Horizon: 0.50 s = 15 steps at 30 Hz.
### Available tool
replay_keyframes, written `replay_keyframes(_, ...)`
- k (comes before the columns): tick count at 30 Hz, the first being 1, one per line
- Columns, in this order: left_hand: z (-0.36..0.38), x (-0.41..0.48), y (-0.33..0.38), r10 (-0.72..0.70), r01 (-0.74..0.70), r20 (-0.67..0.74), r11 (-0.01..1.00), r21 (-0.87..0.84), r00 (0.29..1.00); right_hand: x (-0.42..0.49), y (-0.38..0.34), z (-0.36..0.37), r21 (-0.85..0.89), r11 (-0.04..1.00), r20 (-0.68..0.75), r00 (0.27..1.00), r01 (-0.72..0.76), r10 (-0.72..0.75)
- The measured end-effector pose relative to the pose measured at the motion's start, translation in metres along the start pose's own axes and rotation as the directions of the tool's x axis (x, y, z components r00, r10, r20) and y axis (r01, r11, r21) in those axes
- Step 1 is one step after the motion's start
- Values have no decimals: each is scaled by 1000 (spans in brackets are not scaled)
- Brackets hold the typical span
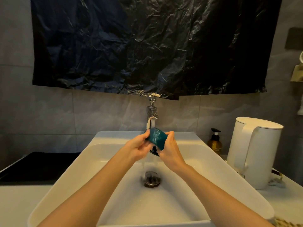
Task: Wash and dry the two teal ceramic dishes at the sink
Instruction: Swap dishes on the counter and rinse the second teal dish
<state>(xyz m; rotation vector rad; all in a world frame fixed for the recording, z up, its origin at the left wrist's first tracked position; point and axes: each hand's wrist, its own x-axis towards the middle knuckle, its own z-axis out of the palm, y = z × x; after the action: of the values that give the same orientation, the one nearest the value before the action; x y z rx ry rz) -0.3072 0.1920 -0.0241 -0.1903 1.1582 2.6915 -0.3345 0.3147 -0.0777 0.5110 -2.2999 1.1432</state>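
Observation:
A teal ceramic dish [157,138], a small cup shape tipped on its side, is held under the chrome tap [151,117] above the white sink [114,154]. My left hand [139,147] grips its left side with fingers curled over the rim. Its right side is gripped by my right hand [170,149]. Water runs down past the dish toward the drain [151,179]. A dark rim shows under the dish between my hands; I cannot tell what it is. No second teal dish is in view.
A tall white kettle [255,151] stands on the counter to the right, with an amber pump bottle [215,142] behind it. A black surface [37,166] lies to the left of the sink. Black plastic sheeting [147,46] covers the wall above the tap.

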Motion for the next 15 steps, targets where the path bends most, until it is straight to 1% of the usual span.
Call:
replay_keyframes(1,-2,1,2,20,-20,-1,999,32,1000,1,0,3,26,1000,27,1000,0,0)
replay_keyframes(2,-4,2,3,42,-42,3,997,68,999,1,-2,5,57,998,74,997,-33,29)
replay_keyframes(3,-6,3,4,66,-66,3,993,101,998,1,-6,4,116,990,124,990,-82,67)
replay_keyframes(4,-7,4,4,89,-88,-3,988,128,996,-1,-14,0,211,961,197,971,-178,136)
replay_keyframes(5,-8,4,5,109,-105,-16,982,156,994,0,-18,-4,342,891,277,938,-298,207)
replay_keyframes(6,-8,4,5,131,-123,-30,973,195,991,1,-21,-8,457,779,367,888,-430,276)
replay_keyframes(7,-8,4,4,154,-141,-35,958,250,987,3,-22,-11,544,642,443,834,-541,327)
replay_keyframes(8,-8,4,3,173,-157,-24,937,311,985,4,-24,-14,581,524,509,781,-622,363)
replay_keyframes(9,-7,4,1,187,-173,1,910,377,982,6,-25,-16,592,429,559,731,-682,391)
replay_keyframes(10,-7,5,-1,199,-193,33,875,443,979,7,-26,-17,582,370,590,690,-724,420)
replay_keyframes(11,-6,6,-4,212,-216,67,832,510,975,7,-26,-18,569,334,610,658,-752,443)
replay_keyframes(13,-5,6,-12,245,-267,123,734,625,962,6,-28,-18,539,306,625,616,-785,479)
replay_keyframes(15,-4,7,-22,300,-302,132,641,706,945,3,-30,-17,536,261,628,586,-803,513)
